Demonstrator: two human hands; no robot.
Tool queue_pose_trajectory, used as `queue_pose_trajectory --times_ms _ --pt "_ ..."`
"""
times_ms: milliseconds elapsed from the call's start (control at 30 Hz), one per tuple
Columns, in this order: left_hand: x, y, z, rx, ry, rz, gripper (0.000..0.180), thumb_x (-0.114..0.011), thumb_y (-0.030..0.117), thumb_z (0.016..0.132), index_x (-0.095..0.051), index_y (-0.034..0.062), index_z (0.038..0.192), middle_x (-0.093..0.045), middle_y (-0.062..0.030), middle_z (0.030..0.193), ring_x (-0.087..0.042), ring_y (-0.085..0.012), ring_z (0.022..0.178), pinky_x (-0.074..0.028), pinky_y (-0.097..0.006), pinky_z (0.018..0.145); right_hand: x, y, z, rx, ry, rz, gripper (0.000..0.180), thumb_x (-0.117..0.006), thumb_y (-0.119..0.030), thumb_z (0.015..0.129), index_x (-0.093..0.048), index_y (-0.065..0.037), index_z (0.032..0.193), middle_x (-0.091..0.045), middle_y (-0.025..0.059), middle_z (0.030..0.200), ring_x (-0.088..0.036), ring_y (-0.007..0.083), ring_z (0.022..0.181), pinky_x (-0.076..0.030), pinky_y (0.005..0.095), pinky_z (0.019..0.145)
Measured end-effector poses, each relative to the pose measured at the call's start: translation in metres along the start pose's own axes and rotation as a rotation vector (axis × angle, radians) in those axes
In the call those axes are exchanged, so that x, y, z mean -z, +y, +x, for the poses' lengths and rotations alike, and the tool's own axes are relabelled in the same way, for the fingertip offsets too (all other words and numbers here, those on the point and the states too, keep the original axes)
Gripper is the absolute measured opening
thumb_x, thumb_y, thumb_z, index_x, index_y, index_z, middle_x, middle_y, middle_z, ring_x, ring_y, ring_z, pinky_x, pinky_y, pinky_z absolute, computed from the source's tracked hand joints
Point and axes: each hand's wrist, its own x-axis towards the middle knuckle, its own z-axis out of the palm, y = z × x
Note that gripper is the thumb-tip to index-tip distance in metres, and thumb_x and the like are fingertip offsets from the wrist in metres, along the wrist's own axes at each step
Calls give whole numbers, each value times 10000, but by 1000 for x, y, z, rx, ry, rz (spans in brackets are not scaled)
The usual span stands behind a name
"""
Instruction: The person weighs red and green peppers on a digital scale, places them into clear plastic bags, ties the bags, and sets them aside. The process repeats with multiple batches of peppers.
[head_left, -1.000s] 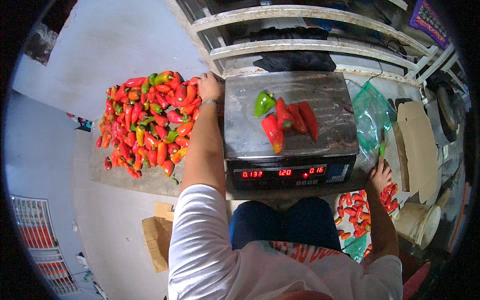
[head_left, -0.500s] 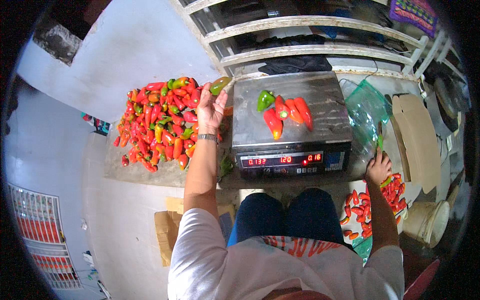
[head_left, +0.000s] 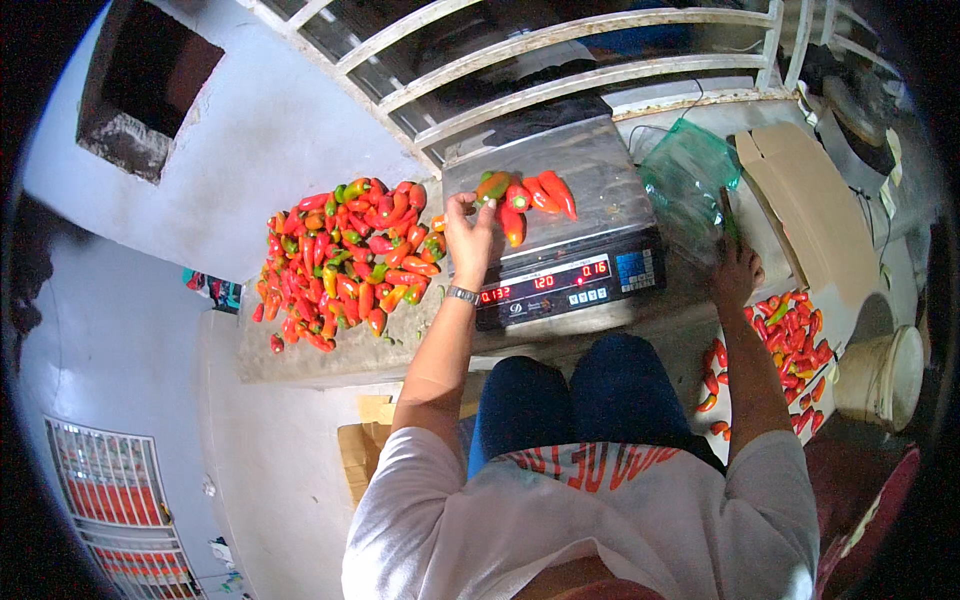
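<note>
My left hand (head_left: 468,238) reaches over the left part of the scale's metal plate (head_left: 600,150), its fingers closed on a brownish-green pepper (head_left: 492,186). Beside that pepper several red peppers (head_left: 557,193) lie on the plate; a green one is mostly hidden behind the held pepper. The scale's lit red display (head_left: 544,281) faces me. On the right, my right hand (head_left: 737,273) is closed around the lower end of a slim green and dark thing (head_left: 730,215), whose kind I cannot make out. It points away from me, next to a green plastic bag (head_left: 690,170).
A big heap of red, orange and green peppers (head_left: 340,255) covers the ledge at left. More red peppers (head_left: 790,345) lie at lower right, near a whitish bucket (head_left: 885,378). Flattened cardboard (head_left: 805,190) stands at right. White metal bars (head_left: 580,80) run behind the scale.
My left hand has moved right, from beside the heap onto the scale plate, carrying the brownish-green pepper. My right hand has curled around the slim thing. The whole view has shifted and tilted.
</note>
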Motion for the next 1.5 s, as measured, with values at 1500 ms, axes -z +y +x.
queue_pose_trajectory --times_ms 1500 --pt "20 -9 14 69 40 -117 351 -623 109 729 -543 30 1062 -569 -190 1018 -556 -319 927 -444 -388 774 -3 0 1 8 -16 0 515 -540 -281 773 -385 -273 1264 -451 65 1180 -417 302 1070 -330 507 839"
